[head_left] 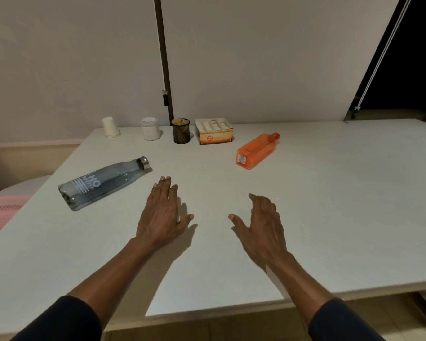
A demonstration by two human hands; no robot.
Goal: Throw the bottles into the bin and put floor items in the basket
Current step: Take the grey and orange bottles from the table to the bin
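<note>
A clear grey bottle (101,183) with a metal cap lies on its side on the white table (330,205), to the left. An orange flat bottle (256,151) lies on its side further back, right of centre. My left hand (162,215) rests flat on the table just right of the grey bottle, fingers spread, holding nothing. My right hand (261,225) hovers over the table in front of the orange bottle, fingers curled loosely and apart, empty. No bin is in view.
Along the table's back edge stand stacked paper cups (110,127), a white jar (150,128), a black mesh holder (181,131) and an orange-and-white box (214,131). A pink basket (3,215) sits off the table's left edge. Tiled floor shows below the front edge.
</note>
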